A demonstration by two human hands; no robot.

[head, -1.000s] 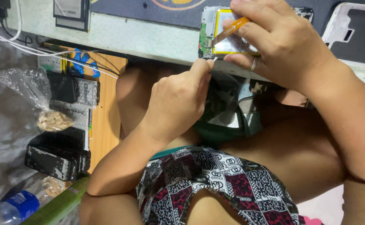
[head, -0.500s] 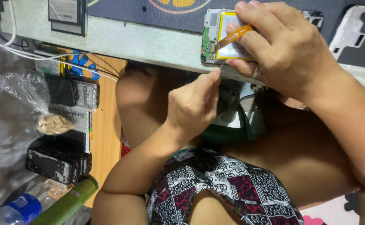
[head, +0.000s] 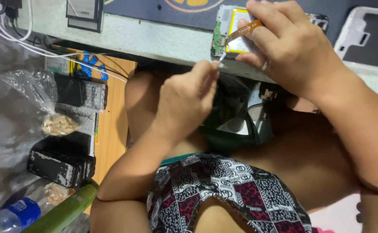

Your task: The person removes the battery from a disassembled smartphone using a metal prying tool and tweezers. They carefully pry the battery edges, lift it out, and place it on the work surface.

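An opened phone (head: 231, 32) with a yellow-edged battery and a green circuit board lies at the near edge of a pale worktable (head: 154, 36). My right hand (head: 288, 47) rests on top of it, fingers pressing an orange flex strip (head: 247, 30) against the battery. My left hand (head: 189, 97) is just below the table edge, pinching a thin white tool (head: 221, 57) whose tip touches the phone's lower left corner by the circuit board.
A white phone frame (head: 365, 34) lies at the table's right; a dark mat (head: 176, 11) covers its far part. White cables (head: 21, 34) hang at left. Below: a wooden board (head: 111, 129), several dark phones (head: 62, 162), a plastic bag (head: 34, 99), a water bottle (head: 12, 215).
My left hand has moved up and to the right, bringing the white tool tip to the phone's corner. My right hand has stayed on the phone.
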